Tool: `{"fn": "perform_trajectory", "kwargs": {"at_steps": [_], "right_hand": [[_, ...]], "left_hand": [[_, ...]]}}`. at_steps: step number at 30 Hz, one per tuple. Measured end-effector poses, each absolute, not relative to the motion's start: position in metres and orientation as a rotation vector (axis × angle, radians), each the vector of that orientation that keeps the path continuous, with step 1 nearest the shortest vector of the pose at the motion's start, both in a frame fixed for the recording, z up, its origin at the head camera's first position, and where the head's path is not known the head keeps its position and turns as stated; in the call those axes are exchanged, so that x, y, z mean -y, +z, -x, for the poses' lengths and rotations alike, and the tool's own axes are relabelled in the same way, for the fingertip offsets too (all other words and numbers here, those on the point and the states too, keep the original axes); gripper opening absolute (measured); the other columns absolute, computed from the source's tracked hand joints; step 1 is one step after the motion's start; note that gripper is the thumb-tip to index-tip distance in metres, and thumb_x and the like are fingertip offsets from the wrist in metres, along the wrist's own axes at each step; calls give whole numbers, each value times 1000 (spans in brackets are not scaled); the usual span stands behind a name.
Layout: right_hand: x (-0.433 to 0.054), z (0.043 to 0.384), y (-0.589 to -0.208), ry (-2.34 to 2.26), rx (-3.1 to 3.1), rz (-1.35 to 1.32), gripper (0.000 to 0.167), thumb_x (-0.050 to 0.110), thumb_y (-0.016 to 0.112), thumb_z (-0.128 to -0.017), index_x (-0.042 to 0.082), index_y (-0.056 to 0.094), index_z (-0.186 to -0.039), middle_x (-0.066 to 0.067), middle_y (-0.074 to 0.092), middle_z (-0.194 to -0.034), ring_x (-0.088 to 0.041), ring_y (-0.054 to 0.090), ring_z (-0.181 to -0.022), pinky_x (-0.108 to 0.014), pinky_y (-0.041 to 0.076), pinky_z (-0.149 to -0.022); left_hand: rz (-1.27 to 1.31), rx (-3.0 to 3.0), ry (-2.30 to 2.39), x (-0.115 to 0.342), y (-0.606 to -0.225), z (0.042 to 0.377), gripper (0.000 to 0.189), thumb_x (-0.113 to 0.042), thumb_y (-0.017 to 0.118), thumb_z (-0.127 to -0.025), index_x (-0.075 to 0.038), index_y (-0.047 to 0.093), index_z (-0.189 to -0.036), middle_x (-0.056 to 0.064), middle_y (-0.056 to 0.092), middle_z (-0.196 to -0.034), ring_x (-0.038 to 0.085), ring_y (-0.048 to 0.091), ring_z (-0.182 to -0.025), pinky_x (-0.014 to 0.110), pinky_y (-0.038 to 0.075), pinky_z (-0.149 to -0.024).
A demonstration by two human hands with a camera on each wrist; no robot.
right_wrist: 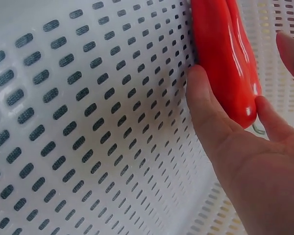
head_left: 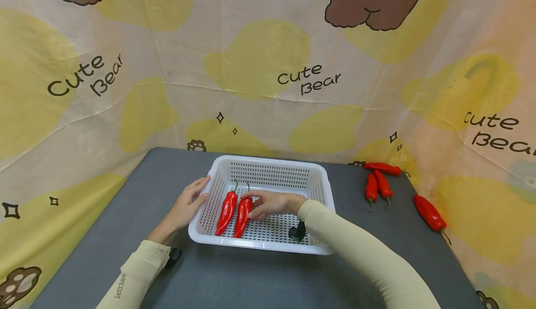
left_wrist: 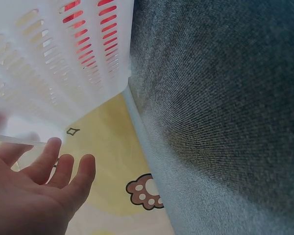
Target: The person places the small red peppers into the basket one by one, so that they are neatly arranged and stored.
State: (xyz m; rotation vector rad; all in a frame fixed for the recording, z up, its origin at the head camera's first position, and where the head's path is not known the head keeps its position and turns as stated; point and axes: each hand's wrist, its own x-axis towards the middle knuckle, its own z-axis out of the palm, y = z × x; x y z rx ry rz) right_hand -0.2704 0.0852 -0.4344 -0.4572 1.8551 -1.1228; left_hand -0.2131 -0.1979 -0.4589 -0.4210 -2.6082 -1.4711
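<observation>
A white perforated plastic basket [head_left: 268, 246] stands on the grey table. Two red chili peppers lie side by side in its left half, stems toward the back. My left hand [head_left: 187, 205] grips the basket's left rim; the left wrist view shows its fingers [left_wrist: 81, 178] at the rim's underside. Reaching in from the right, my right hand [head_left: 270, 204] holds the inner red chili pepper [head_left: 242, 216], thumb on one side and a finger on the other, as the right wrist view shows. The other red chili pepper [head_left: 226, 213] lies just left of it.
Toward the table's back right corner lie three more red chili peppers [head_left: 383, 188], close together. Another single red chili pepper [head_left: 430, 213] lies by the right edge. A printed cloth [head_left: 259, 57] hangs behind and beside the grey table [head_left: 234, 276].
</observation>
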Motion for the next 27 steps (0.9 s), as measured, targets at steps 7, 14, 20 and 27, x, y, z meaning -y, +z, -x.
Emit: {"fn": "perform_trajectory", "kwargs": {"at_steps": [7, 14, 20, 27], "right_hand": [[-85, 268, -434, -1107, -1873, 438, 72, 18, 71, -93, 25, 38, -156, -13, 52, -142, -23, 60, -114, -48, 53, -106], [-86, 268, -431, -1091, -1902, 479, 76, 19, 69, -95, 25, 30, -159, -16, 48, -151, -24, 57, -124, -49, 52, -106], [-87, 267, -429, -1041, -1960, 498, 78, 23, 71, -93, 27, 30, -159, -16, 49, -152, -25, 56, -126, -47, 54, -104], [-92, 268, -424, -999, -2027, 511, 79, 30, 71, -92, 25, 29, -159, -18, 43, -155, -28, 60, -121, -48, 56, -100]], "left_hand": [[406, 2618, -1484, 197, -457, 212, 54, -8, 53, -102, 2, 39, -153, 30, 33, -157, 56, 46, -127, 52, 63, -79], [408, 2622, -1483, 197, -457, 213, 55, -8, 54, -102, 1, 38, -153, 29, 32, -158, 55, 44, -129, 53, 62, -80], [401, 2632, -1474, 197, -458, 213, 55, -9, 54, -102, 1, 38, -154, 29, 32, -158, 53, 42, -130, 54, 62, -82], [392, 2632, -1474, 198, -458, 212, 55, -9, 54, -102, 1, 38, -154, 29, 31, -159, 52, 40, -132, 55, 61, -83]]}}
